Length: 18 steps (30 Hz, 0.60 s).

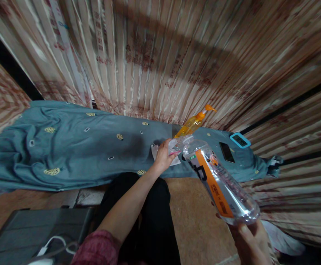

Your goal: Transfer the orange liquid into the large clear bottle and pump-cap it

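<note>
My right hand (250, 239) grips the base of a large clear plastic bottle (232, 187) with an orange and grey label. The bottle is tilted, its neck pointing up and left toward my left hand. My left hand (164, 156) is closed around a small clear plastic container (175, 146) with a pink mark, whose exact kind I cannot make out. The container and the bottle's mouth are close together; whether they touch I cannot tell. Just behind them is a pump bottle (189, 126) of yellow liquid with an orange pump. White paper (154, 150) lies under my left hand.
A teal cloth with pineapple prints (74, 147) covers the long narrow surface. At its right end lie a dark phone (227, 152) and a blue-framed digital timer (240, 140). Pleated curtains (149, 55) hang behind. A grey box (39, 228) with a white cable stands lower left.
</note>
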### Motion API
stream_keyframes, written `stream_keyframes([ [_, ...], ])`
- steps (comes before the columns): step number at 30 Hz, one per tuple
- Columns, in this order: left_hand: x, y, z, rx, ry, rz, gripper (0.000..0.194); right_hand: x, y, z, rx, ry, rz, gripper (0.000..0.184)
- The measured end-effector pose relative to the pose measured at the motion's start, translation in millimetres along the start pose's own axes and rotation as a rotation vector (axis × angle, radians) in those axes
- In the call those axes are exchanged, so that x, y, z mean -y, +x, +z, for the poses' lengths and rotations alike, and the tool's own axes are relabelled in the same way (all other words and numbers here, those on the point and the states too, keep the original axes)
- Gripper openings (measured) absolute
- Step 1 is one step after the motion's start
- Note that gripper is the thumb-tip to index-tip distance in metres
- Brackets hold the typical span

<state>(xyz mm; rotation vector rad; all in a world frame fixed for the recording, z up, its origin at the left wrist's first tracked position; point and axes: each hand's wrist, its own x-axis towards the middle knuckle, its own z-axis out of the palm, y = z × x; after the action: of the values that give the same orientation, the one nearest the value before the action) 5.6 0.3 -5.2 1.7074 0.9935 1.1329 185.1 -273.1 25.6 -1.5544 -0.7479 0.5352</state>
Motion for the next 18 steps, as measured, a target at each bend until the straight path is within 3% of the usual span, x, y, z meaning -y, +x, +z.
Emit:
stream_keyframes([
  [7,-1.1,0.3,-1.0,0.020,0.021,0.007,0.061,21.2,-9.9,18.6,-0.032,0.086,0.071,0.073],
  [18,0.4,-0.3,-0.5,0.020,0.029,0.001,0.062,15.5,-7.0,16.8,-0.064,0.080,0.072,0.078],
])
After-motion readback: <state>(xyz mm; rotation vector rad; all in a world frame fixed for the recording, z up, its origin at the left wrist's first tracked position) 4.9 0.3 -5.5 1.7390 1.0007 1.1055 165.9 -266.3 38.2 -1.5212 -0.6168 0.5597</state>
